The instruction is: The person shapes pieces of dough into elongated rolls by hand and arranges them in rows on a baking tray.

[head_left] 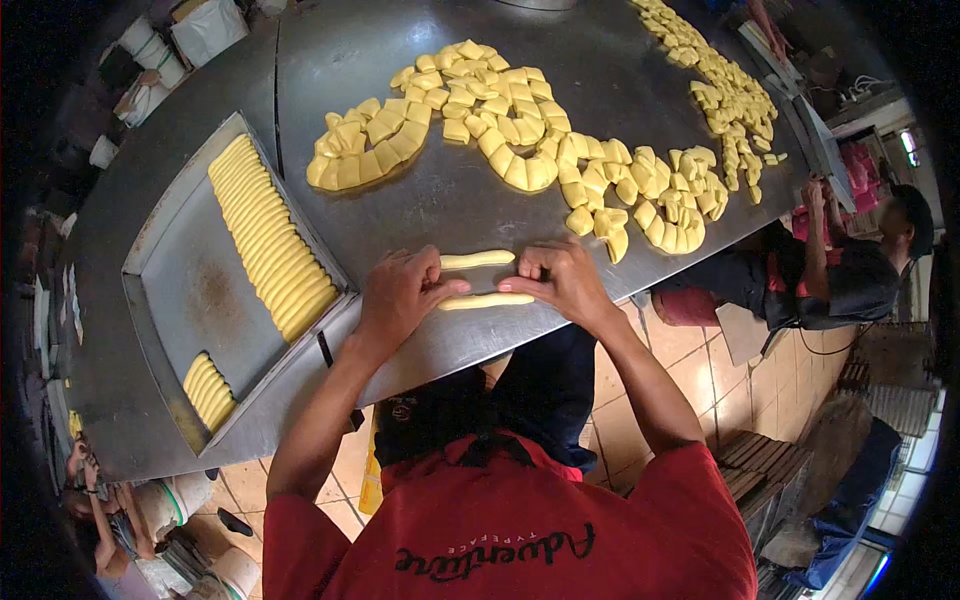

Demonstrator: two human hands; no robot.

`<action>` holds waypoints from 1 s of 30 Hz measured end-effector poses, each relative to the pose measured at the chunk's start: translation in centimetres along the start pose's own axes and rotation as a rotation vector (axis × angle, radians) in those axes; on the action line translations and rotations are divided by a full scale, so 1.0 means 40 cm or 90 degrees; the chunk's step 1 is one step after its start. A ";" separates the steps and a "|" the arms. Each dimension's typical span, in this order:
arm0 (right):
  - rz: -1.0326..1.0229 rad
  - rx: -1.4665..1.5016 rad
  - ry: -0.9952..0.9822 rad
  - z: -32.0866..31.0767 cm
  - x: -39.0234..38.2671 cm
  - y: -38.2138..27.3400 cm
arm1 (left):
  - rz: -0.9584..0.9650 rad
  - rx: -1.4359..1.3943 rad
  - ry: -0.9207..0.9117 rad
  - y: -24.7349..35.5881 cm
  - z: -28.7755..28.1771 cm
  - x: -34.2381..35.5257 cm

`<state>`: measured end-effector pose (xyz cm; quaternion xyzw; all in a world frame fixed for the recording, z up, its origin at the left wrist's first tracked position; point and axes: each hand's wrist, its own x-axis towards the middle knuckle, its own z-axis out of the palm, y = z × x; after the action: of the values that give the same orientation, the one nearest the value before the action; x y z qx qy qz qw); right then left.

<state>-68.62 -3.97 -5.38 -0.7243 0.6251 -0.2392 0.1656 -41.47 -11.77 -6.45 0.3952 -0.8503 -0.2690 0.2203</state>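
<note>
Two thin yellow dough sticks lie roughly parallel on the steel table near its front edge, a far dough stick (477, 259) and a near dough stick (486, 301). My left hand (398, 292) has its fingers curled at their left ends, and its thumb reaches the near one. At the right ends, my right hand (568, 280) is closed likewise, thumb on the near stick and bent fingers by the far one. Just left of my left hand stands a metal tray (140, 290). It bears a long row of dough sticks (272, 240) and a short row (208, 390).
Beyond my hands, many cut dough pieces (520, 130) sprawl across the steel table (340, 225). Another heap of dough pieces (735, 95) lies at the far right. A co-worker (850, 260) is at the table's right side; another person's arms (100, 500) show at lower left.
</note>
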 end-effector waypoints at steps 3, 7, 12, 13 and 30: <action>0.004 0.065 0.007 -0.003 -0.010 0.003 | -0.019 -0.043 -0.025 0.003 -0.021 0.000; 0.017 -0.082 0.034 -0.023 0.002 -0.021 | -0.021 0.008 -0.010 0.001 -0.016 -0.014; -0.024 0.171 -0.005 -0.028 -0.042 -0.024 | 0.025 -0.071 0.072 0.031 0.003 -0.073; -0.076 0.185 0.003 -0.032 -0.054 -0.031 | 0.006 -0.100 0.070 0.059 0.000 -0.084; 0.046 0.224 0.082 0.004 -0.004 -0.093 | -0.025 -0.188 0.199 0.059 0.048 -0.043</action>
<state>-65.46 -3.20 -3.53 -0.6445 0.6084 -0.3845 0.2580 -42.91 -8.60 -6.69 0.4124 -0.7492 -0.3303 0.3994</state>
